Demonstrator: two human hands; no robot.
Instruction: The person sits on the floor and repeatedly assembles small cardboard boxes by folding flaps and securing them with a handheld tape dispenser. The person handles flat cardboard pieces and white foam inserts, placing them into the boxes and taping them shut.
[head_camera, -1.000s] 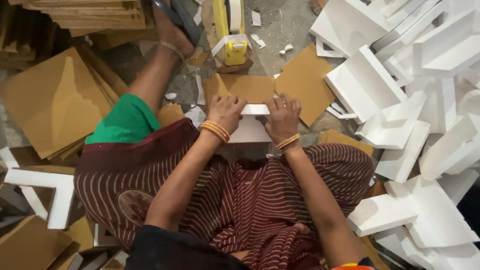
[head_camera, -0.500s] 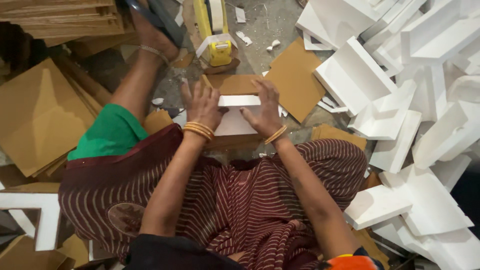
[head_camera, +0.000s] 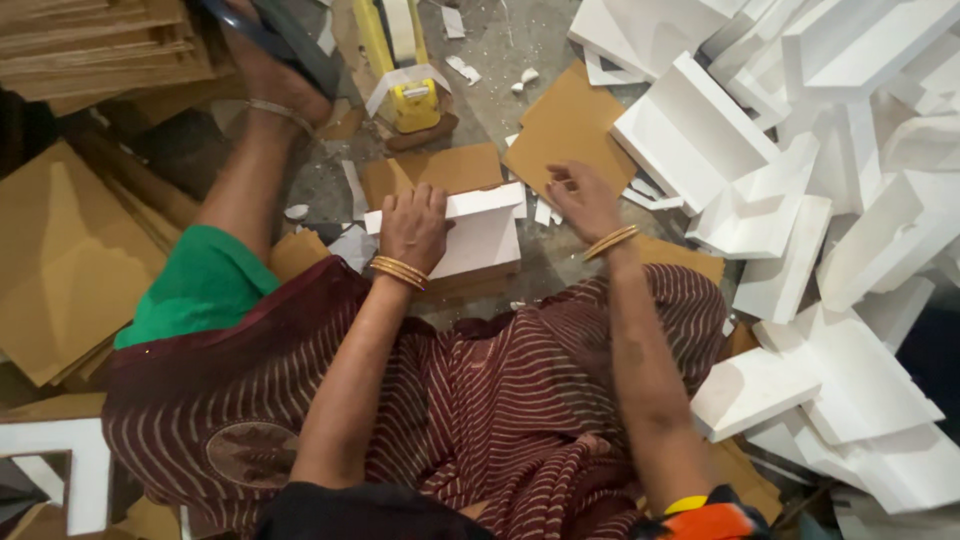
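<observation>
We see white foam block (head_camera: 480, 235), white foam pieces (head_camera: 800, 200) heaped right; brown cardboard sheets (head_camera: 60, 270); our skirt (head_camera: 480, 400) maroon with thin pale stripes; green cloth (head_camera: 195, 285); gold bangles (head_camera: 398, 270); yellow tape dispenser (head_camera: 410, 90); grey floor (head_camera: 500, 45)

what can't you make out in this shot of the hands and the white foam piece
Head view only:
- Left hand covers the near left part of the white foam piece; its fingertips' grip is hidden.
- What lies under the foam piece: only edges of brown cardboard show.
- Right hand hovers with fingers curled; whether it holds anything small cannot be told.
- Yellow tape dispenser: top cut off by the frame edge.
- Foam pile: runs off the right edge.
</observation>
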